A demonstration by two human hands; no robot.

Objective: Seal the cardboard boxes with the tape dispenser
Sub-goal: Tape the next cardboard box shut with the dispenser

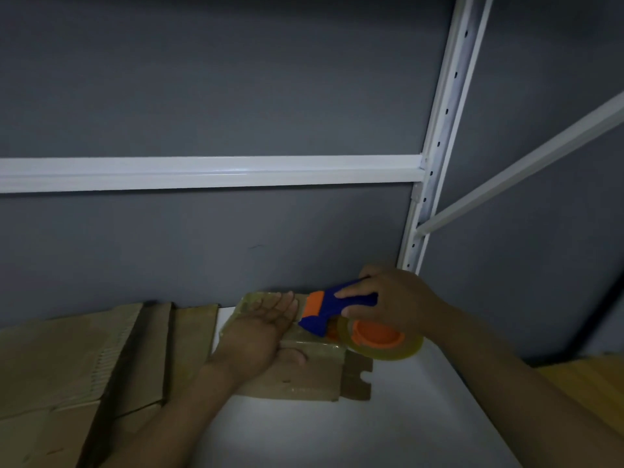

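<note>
A small flat cardboard box (314,376) lies on the white shelf surface (304,430), its top shiny with clear tape. My left hand (260,329) lies flat on the box with straight fingers, pressing it down. My right hand (395,298) grips the blue handle of a blue and orange tape dispenser (337,310). The dispenser's front end sits on the box beside my left fingertips. Its clear tape roll (381,339) on an orange hub hangs over the box's right end.
Flattened cardboard sheets (84,359) lie to the left on the shelf. A grey back wall stands close behind the box. A white shelf upright (435,157) and a cross beam (209,172) rise above. Something yellow (587,383) shows at the right edge.
</note>
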